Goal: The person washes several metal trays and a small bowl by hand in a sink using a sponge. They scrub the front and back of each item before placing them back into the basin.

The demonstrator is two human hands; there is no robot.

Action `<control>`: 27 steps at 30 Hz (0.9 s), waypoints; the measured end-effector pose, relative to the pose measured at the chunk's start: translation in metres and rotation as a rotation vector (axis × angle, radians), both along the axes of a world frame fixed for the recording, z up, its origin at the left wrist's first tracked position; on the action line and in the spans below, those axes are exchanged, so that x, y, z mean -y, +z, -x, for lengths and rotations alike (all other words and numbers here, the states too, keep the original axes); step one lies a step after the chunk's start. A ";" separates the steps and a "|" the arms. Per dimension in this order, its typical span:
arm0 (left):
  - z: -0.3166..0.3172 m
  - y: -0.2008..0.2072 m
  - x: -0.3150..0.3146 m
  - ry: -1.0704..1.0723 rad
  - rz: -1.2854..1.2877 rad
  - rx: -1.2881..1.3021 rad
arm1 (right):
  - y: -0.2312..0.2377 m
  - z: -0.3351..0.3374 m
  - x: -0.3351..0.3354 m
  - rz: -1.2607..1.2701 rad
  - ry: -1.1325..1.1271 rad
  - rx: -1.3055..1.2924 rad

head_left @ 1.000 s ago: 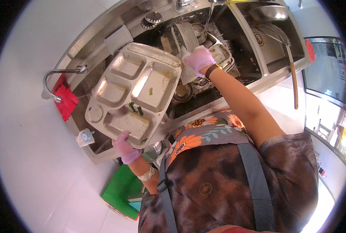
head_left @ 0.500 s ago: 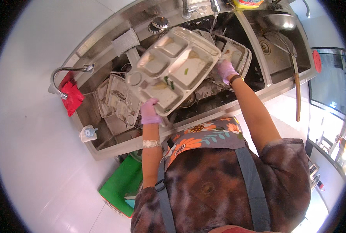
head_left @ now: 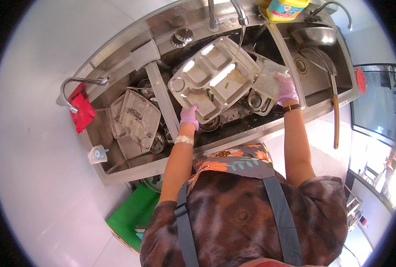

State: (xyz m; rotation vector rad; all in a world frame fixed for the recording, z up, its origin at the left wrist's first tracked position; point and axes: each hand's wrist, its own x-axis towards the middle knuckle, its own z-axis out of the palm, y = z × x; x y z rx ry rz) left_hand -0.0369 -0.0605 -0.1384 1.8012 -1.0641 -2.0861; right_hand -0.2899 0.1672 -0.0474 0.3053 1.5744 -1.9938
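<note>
A compartment tray of metal with food scraps tilts over the middle sink basin. My left hand, in a pink glove, is closed on its near-left edge, thumb on top. At the tray's right side, my gloved right hand grips a pale, wet cloth. Water runs from the tap onto the tray's far right part. Beneath the cloth, partly hidden, are another metal tray and a small round metal dish.
The left basin holds dirty trays and bowls. A folded grey cloth lies by the divider. In the right basin are a pan and a wooden-handled tool. A yellow container stands behind; a red cloth hangs at left.
The tray has shifted right, under the running water, with my left hand still on it. My right hand has moved right and now holds the pale cloth.
</note>
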 end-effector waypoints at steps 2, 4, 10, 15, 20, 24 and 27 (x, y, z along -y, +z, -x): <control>-0.004 0.005 0.005 -0.144 0.047 0.162 | 0.001 -0.016 0.017 0.017 0.010 0.120; -0.025 -0.020 0.008 -0.156 -0.021 0.077 | 0.003 -0.030 0.044 0.167 -0.009 0.336; -0.026 0.023 -0.019 -0.268 0.111 0.113 | -0.053 0.012 0.084 0.405 0.038 0.246; -0.043 0.036 -0.021 -0.186 0.108 -0.041 | -0.030 0.044 0.131 0.411 0.188 0.224; -0.055 0.060 -0.034 -0.193 0.135 -0.038 | -0.040 0.126 0.149 -0.803 0.930 -1.716; -0.074 0.072 -0.042 -0.064 0.101 -0.065 | -0.068 0.141 0.197 -0.698 0.927 -1.191; -0.080 0.078 -0.041 -0.009 0.108 -0.046 | -0.063 0.158 0.226 -0.538 0.809 -1.220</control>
